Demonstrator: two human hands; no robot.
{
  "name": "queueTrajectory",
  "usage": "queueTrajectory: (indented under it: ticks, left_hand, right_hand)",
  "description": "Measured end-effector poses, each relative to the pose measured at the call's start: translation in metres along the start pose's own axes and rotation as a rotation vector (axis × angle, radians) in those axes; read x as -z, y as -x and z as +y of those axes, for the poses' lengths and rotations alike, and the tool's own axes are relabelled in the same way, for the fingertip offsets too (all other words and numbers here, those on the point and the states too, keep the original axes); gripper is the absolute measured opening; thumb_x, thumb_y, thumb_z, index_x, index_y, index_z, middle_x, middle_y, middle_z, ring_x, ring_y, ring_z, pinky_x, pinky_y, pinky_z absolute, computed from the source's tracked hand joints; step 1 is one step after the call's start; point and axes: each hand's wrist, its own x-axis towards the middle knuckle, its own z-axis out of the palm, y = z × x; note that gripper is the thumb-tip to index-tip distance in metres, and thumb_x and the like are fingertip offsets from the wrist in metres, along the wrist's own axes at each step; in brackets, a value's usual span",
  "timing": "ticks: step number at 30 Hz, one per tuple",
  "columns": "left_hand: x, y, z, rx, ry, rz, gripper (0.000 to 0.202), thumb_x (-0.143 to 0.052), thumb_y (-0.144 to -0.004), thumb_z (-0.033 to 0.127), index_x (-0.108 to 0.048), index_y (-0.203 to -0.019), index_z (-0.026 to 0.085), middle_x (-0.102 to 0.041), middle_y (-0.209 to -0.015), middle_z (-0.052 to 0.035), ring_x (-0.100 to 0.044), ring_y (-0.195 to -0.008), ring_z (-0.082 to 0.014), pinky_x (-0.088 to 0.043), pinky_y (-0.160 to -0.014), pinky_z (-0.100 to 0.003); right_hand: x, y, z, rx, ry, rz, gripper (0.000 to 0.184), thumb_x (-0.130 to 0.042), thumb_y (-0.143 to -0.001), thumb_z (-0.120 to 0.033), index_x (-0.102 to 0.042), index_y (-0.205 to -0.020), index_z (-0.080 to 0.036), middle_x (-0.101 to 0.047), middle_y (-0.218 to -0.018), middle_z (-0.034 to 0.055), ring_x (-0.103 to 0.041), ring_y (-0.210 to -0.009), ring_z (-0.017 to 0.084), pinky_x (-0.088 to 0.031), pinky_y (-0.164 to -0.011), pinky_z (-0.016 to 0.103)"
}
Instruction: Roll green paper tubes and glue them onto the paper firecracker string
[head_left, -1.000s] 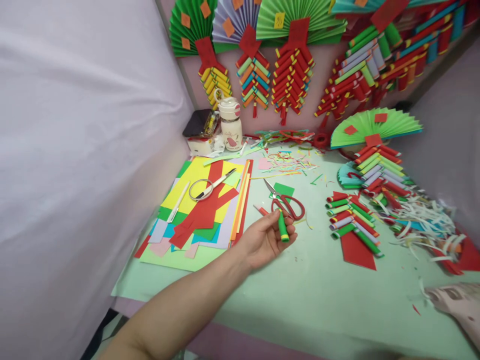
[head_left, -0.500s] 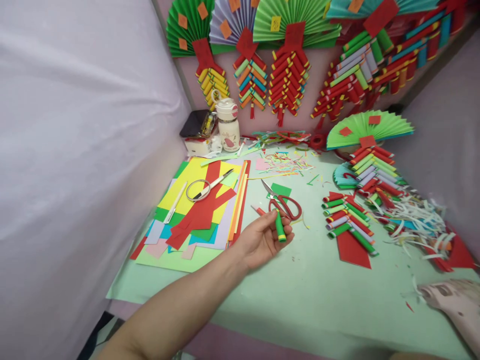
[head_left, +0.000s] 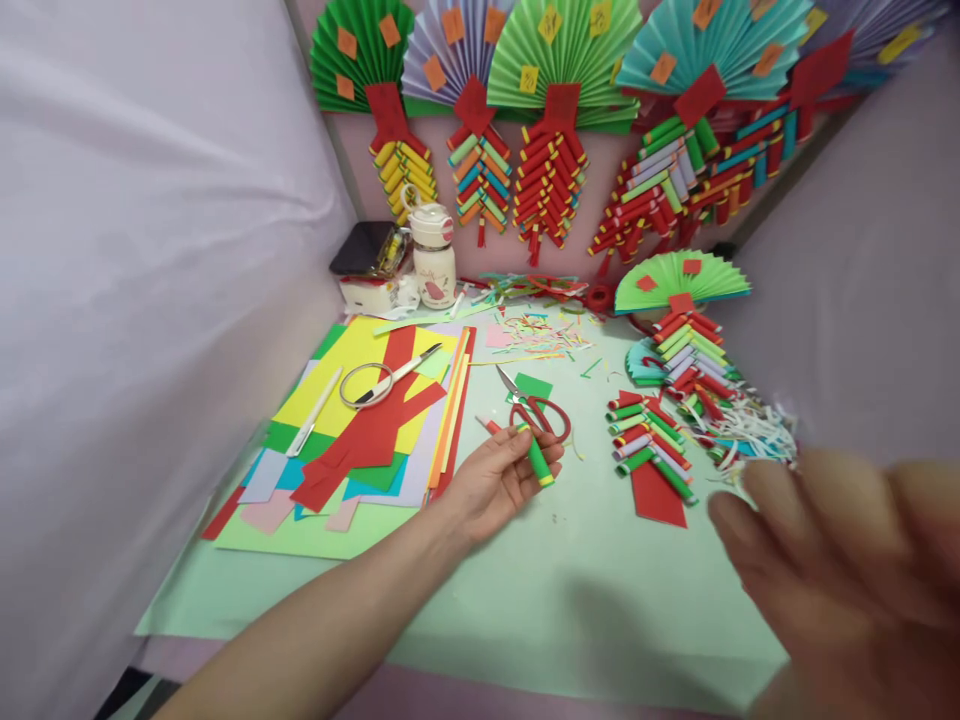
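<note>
My left hand is closed, palm up, around a green paper roll with yellow bands at its ends. Just beyond the fingers lie red-handled scissors, blades partly open, over a green paper square. Beside my thumb a thin red-and-white stick shows, partly hidden. Close to the camera at the right, my right hand is raised and blurred; its fingers look bent, and whether they hold anything is hidden. Between the hands, a firecracker string of paper rolls lies on a red paper strip.
Coloured paper sheets are stacked at the left, with a craft knife, a tape ring and a white pen on top. A bottle stands behind. Paper scraps lie at the back; finished fans hang on the wall.
My right hand has come into view at the right, close to the camera. The view has shifted to the right; my left hand still holds the green roll, now tilted a little more.
</note>
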Motion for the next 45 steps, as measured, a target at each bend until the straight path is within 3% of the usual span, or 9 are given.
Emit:
queueTrajectory:
  ticks: [2,5,11,18,24,27,30,32,45]
  left_hand:
    - [-0.002,0.001,0.000,0.014,-0.025,-0.004,0.011,-0.058,-0.087,0.016,-0.065,-0.089,0.009,-0.070,-0.089,-0.0101,-0.069,-0.084,-0.0161,-0.056,-0.079,-0.026]
    - [-0.004,0.002,0.000,0.051,-0.054,-0.030,0.015,-0.055,-0.089,0.018,-0.066,-0.094,0.008,-0.069,-0.089,-0.0108,-0.068,-0.082,-0.0154,-0.056,-0.081,-0.028]
    - [-0.006,0.005,-0.002,0.169,-0.075,-0.124,0.020,-0.059,-0.086,0.017,-0.065,-0.104,0.009,-0.063,-0.080,-0.0057,-0.064,-0.072,-0.0116,-0.056,-0.075,-0.026]
    - [-0.007,0.008,-0.003,0.197,-0.119,-0.175,0.027,-0.058,-0.087,0.016,-0.061,-0.113,0.014,-0.062,-0.084,-0.0052,-0.063,-0.072,-0.0109,-0.054,-0.072,-0.025]
    - [-0.007,0.009,-0.004,0.211,-0.152,-0.165,0.029,-0.060,-0.085,0.017,-0.060,-0.114,0.015,-0.061,-0.084,-0.0044,-0.062,-0.070,-0.0092,-0.054,-0.071,-0.022]
    - [-0.007,0.008,-0.005,0.213,-0.181,-0.144,0.028,-0.062,-0.084,0.018,-0.059,-0.112,0.015,-0.061,-0.084,-0.0049,-0.062,-0.069,-0.0095,-0.053,-0.066,-0.021]
    - [-0.006,0.007,-0.006,0.210,-0.239,-0.112,0.029,-0.066,-0.082,0.020,-0.059,-0.109,0.015,-0.063,-0.085,-0.0059,-0.061,-0.068,-0.0092,-0.050,-0.059,-0.017]
    - [-0.007,0.007,-0.007,0.203,-0.288,-0.087,0.027,-0.067,-0.081,0.021,-0.060,-0.106,0.014,-0.063,-0.083,-0.0061,-0.061,-0.066,-0.0084,-0.047,-0.057,-0.015]
    - [-0.009,0.008,-0.012,0.127,-0.586,0.028,0.019,-0.067,-0.081,0.028,-0.057,-0.090,0.014,-0.058,-0.076,0.0005,-0.058,-0.061,-0.0052,-0.041,-0.054,-0.014]
  right_hand:
    - [-0.034,-0.033,-0.004,-0.021,-0.026,0.039,0.004,-0.063,-0.084,-0.033,-0.061,-0.083,-0.031,-0.052,-0.070,0.0013,-0.051,-0.063,0.015,-0.045,-0.057,0.032]
    - [-0.062,-0.048,0.016,-0.070,0.158,0.028,0.003,-0.065,-0.082,-0.026,-0.063,-0.084,-0.027,-0.055,-0.079,0.0019,-0.052,-0.069,0.015,-0.043,-0.059,0.029]
    - [-0.072,-0.024,0.064,0.043,0.346,-0.129,0.041,-0.066,-0.078,-0.025,-0.053,-0.117,-0.028,-0.050,-0.110,0.0080,-0.051,-0.090,0.020,-0.047,-0.077,0.036]
    - [-0.082,-0.020,0.077,0.044,0.332,-0.214,0.082,-0.071,-0.069,-0.022,-0.029,-0.139,-0.032,-0.037,-0.138,0.0088,-0.041,-0.125,0.027,-0.041,-0.099,0.044]
    - [-0.084,-0.017,0.081,0.044,0.328,-0.197,0.093,-0.074,-0.068,-0.024,-0.020,-0.144,-0.032,-0.038,-0.138,0.0094,-0.038,-0.129,0.027,-0.037,-0.103,0.046]
    - [-0.081,-0.020,0.080,0.043,0.305,-0.150,0.078,-0.071,-0.072,-0.030,-0.031,-0.139,-0.030,-0.042,-0.132,0.0095,-0.043,-0.122,0.027,-0.039,-0.098,0.044]
    - [-0.074,-0.024,0.082,0.010,0.266,-0.077,0.034,-0.060,-0.084,-0.032,-0.053,-0.116,-0.027,-0.050,-0.116,0.0082,-0.049,-0.111,0.023,-0.044,-0.089,0.040]
    - [-0.069,-0.026,0.084,-0.013,0.242,-0.048,0.015,-0.055,-0.088,-0.031,-0.058,-0.102,-0.026,-0.052,-0.106,0.0072,-0.050,-0.106,0.022,-0.045,-0.085,0.037]
    - [-0.060,-0.026,0.086,-0.037,0.242,-0.124,0.004,-0.062,-0.085,-0.028,-0.063,-0.088,-0.026,-0.052,-0.104,0.0058,-0.051,-0.102,0.021,-0.045,-0.080,0.034]
